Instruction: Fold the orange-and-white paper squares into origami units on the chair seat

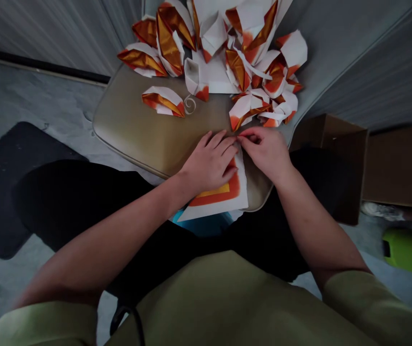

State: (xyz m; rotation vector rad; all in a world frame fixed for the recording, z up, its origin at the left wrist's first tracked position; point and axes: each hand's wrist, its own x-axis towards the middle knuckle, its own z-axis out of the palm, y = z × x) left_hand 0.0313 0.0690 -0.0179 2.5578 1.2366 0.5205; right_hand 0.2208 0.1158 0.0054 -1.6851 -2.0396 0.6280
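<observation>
My left hand lies flat on a white paper sheet printed with orange and yellow bands. My right hand pinches the sheet's upper edge between its fingertips, close to the left fingertips. The sheet rests on the near edge of a padded beige seat and overhangs it. Beyond my hands lies a heap of folded white-and-orange paper pieces. One folded piece sits apart on the seat, beside a small coiled wire.
A cardboard box stands open to the right of the seat, and a green object lies below it. A dark mat covers the grey floor at left. Grey ribbed panels rise behind the seat.
</observation>
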